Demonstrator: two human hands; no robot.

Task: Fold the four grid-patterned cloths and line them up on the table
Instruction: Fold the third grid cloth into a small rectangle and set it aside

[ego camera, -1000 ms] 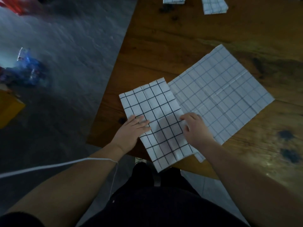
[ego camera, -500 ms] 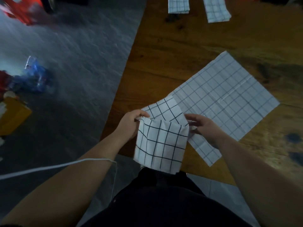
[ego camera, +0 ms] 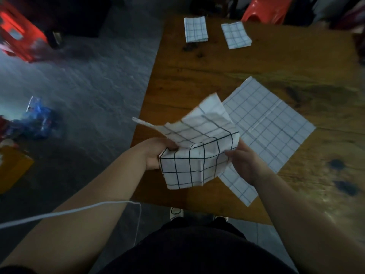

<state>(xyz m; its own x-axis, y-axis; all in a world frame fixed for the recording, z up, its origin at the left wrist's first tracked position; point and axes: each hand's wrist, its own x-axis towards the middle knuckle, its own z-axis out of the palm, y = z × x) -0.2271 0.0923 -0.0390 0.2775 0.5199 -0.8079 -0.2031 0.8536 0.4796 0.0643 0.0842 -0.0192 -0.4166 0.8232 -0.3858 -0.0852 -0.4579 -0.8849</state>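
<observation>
Fingers (ego camera: 171, 145) of the left hand (ego camera: 155, 154) and right hand (ego camera: 244, 164) are pinching the cloth (ego camera: 197, 157) — half-folded, lifted — over the worktop (ego camera: 217, 76).

No words or numbers can be read. The pale patch (ego camera: 16, 35) on the red box (ego camera: 27, 44) at ten o'clock is too blurry.

The fingers of the left hand (ego camera: 156, 153) are hidden behind the lifted cloth (ego camera: 193, 165), whose raised upper flap is blurred. The flat cloth (ego camera: 266, 125) is partly covered by it and by the right hand (ego camera: 245, 165). The table (ego camera: 217, 76) is cut off at the right edge.
</observation>
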